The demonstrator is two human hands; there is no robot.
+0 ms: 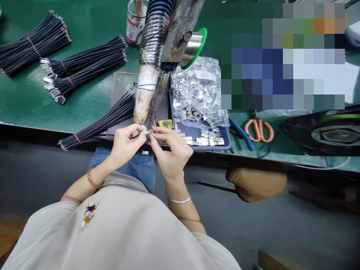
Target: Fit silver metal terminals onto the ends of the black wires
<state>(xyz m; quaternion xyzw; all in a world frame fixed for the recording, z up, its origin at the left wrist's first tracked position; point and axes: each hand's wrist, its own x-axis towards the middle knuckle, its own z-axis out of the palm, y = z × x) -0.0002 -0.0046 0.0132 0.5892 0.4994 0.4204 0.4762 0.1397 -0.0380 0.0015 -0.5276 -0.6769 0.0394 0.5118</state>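
Observation:
Both hands meet under the tip of the soldering station. My left hand (126, 144) is closed in a pinch, with a thin black cable running in behind it. My right hand (173, 148) pinches a small silver metal connector (148, 131) against the left fingertips. The fingers partly hide where cable and connector meet. Just beyond the hands are a soldering tip (157, 101) and a yellow sponge (165, 124). A bundle of black cables (107, 118) lies to the left on a dark board (119, 80). Another small metal connector (145, 152) shows below the fingers.
A fume hose (154, 33) and a solder spool (194, 48) hang overhead. At right stand a blue tray (197, 147) of connectors, blue-handled pliers (242, 133), orange-handled scissors (258, 130) and a black fan-like device (323, 131). More cable bundles (90, 62) and a jar (135, 24) sit behind.

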